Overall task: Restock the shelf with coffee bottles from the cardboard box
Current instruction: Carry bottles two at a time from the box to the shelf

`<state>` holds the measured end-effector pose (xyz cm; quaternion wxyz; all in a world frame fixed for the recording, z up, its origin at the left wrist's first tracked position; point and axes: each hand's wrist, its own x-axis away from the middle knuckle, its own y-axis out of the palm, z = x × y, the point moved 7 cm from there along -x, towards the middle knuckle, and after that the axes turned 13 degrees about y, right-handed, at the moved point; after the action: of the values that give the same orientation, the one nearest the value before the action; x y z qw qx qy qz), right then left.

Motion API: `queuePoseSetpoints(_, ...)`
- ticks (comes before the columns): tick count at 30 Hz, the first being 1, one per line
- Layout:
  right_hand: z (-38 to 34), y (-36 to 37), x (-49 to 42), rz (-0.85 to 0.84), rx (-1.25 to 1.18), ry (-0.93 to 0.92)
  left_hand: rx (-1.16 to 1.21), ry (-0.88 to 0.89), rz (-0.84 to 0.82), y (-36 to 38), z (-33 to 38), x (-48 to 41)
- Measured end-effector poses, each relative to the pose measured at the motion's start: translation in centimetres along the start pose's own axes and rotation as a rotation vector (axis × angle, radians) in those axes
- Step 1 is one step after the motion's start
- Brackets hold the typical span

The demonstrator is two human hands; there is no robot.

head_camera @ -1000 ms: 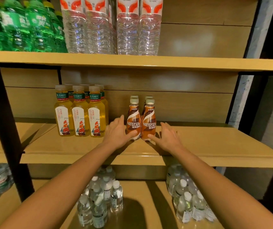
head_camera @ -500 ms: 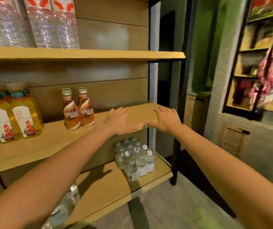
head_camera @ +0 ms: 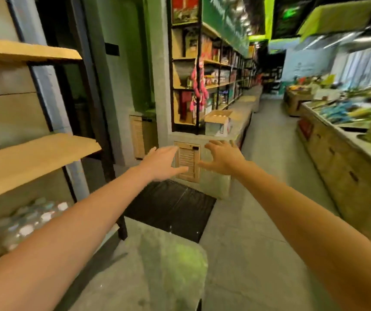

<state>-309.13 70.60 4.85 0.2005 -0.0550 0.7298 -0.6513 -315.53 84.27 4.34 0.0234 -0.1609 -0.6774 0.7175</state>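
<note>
Wooden shelf [head_camera: 34,153] boards are lining the left edge, with a blurred cluster of clear water bottles [head_camera: 29,218] sitting on the lowest one. Both arms are stretching forward over the grey floor [head_camera: 258,176]. The left hand [head_camera: 162,163] is holding its fingers straight and flat, the right hand [head_camera: 222,159] is splaying its fingers, lightly bent, and both are empty. Beyond the fingertips the open cardboard box [head_camera: 218,122] is sitting on a grey ledge [head_camera: 243,113] by a stocked rack [head_camera: 220,63] — well apart from the hands — and a black mat [head_camera: 171,207] is lying below them.

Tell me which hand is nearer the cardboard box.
Right. The right hand sits just below the box in view; the left hand lies further to its left. Neither touches it.
</note>
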Motion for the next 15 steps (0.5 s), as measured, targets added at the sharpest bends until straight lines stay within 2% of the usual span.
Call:
queuePoseSetpoints(5, 11.9, 1.3, -2.8, 0.015, 0.079, 0.087, 0.139, 0.139, 0.031, 3.0, 6.6, -10.7)
queuePoseSetpoints(15, 31.5, 1.9, -13.7, -0.009, 0.168, 0.172, 0.281, 0.120, 0.090, 8.4, 15.0, -32.3)
